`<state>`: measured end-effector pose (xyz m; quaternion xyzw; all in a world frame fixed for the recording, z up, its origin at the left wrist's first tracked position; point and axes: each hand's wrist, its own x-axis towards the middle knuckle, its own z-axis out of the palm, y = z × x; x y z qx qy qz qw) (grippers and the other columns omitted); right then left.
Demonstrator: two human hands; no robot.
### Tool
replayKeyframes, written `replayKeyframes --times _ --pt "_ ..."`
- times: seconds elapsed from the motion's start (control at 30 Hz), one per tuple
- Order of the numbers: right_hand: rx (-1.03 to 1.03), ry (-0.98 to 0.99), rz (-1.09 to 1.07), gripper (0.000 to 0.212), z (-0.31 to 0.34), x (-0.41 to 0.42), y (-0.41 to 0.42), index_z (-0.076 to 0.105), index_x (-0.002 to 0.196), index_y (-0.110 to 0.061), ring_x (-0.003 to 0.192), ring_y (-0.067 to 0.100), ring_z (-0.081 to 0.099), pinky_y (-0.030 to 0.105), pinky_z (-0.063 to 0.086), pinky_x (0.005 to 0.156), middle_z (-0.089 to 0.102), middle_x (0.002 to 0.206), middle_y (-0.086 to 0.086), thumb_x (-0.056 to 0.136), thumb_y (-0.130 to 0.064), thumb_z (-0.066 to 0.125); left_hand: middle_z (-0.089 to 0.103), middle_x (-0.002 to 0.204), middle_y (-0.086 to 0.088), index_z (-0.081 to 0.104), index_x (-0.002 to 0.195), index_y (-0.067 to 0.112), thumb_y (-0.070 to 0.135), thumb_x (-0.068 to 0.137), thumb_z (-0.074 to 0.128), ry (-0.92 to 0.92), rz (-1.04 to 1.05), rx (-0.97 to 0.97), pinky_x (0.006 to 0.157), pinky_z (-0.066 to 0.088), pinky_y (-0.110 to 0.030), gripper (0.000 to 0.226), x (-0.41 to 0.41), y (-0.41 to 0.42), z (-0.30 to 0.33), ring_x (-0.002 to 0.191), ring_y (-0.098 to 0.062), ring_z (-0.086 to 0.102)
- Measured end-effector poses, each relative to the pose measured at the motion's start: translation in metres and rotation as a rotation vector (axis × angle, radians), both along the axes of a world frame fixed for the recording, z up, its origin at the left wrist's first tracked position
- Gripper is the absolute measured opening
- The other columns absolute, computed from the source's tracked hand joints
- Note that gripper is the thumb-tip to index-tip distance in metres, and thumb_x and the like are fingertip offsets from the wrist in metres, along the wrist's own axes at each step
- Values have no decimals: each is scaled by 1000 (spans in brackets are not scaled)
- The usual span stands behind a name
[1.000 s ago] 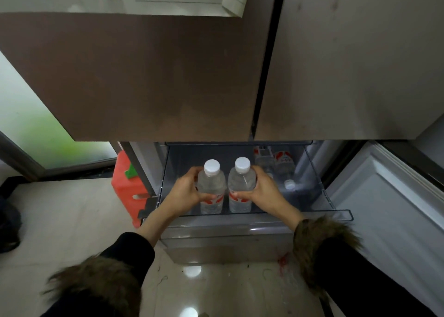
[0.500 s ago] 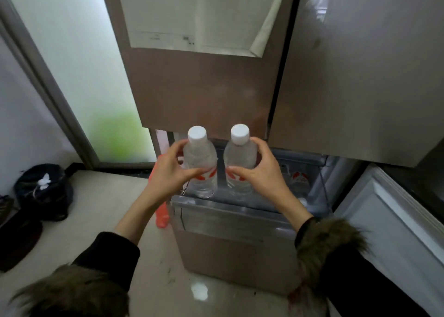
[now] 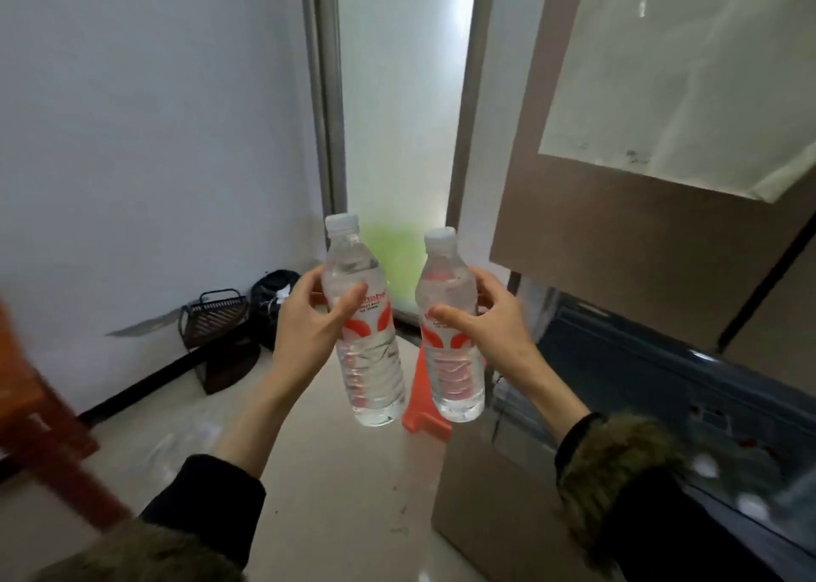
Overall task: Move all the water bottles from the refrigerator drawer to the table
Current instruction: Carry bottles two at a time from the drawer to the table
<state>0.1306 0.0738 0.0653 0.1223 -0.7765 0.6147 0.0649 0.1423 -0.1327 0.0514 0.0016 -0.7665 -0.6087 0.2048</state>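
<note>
Beside the open refrigerator drawer (image 3: 662, 387), held upright, apart, for carrying: left bottle (image 3: 364, 330) in left grip (image 3: 309, 325), right bottle (image 3: 450, 330) in right grip (image 3: 494, 330).

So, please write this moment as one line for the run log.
left hand: holds left bottle upright | right hand: holds right bottle upright | both capped, clear of refrigerator drawer | drawer open

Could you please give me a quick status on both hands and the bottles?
Left hand grips left bottle; right hand grips right bottle. Both upright, apart, above the floor. Nothing between them.
</note>
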Motion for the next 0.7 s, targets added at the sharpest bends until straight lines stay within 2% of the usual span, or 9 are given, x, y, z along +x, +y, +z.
replayKeyframes --times 0.1,0.2,0.27,0.33,0.47,0.57,0.7 --pt "45 -51 116 56 -11 -7 -69 51 122 -25 95 1 58 23 50 81 60 104 -16 72 -25 77 67 105 -4 57 113 15 48 71 67 -41 93 21 77 56 -37 55 14 -71 -15 92 -20 67" --pt "76 -67 191 49 -25 -14 -147 55 113 -26 98 9 61 29 51 87 64 104 -10 71 -20 78 67 103 -1 56 113 20 50 70 67 -82 187 16 76 57 -39 54 30 -147 -31 89 -19 67" --pt "89 -72 229 45 -34 -18 -202 57 107 -29 97 11 63 25 51 85 66 102 -9 70 -18 78 65 98 5 56 111 22 41 75 68 -98 262 12 74 56 -34 42 40 -199 -40 86 -14 66" --pt "92 -67 291 41 -42 -20 -256 57 103 -34 94 6 63 14 50 77 66 101 -11 71 -19 78 63 97 9 56 113 21 35 76 68 -107 325 -18 70 52 -22 41 51 -247 -45 87 -8 62" --pt "118 -77 427 44 -53 -24 -356 55 109 -31 91 1 62 9 48 68 64 100 -15 72 -19 77 63 103 4 57 112 19 30 76 71 -141 449 -53 66 44 -11 40 71 -335 -56 88 -3 59" --pt "141 -78 511 47 -58 -32 -425 54 113 -29 95 5 62 16 49 75 64 103 -11 72 -22 76 61 105 6 55 117 19 31 76 71 -163 518 -55 67 44 -12 46 81 -389 -58 90 -1 58" --pt "180 -69 618 55 -69 -42 -505 52 120 -24 100 6 59 24 50 85 63 110 -7 71 -25 78 57 101 16 51 113 27 32 75 71 -201 589 -43 71 44 -11 42 89 -453 -65 91 2 56"
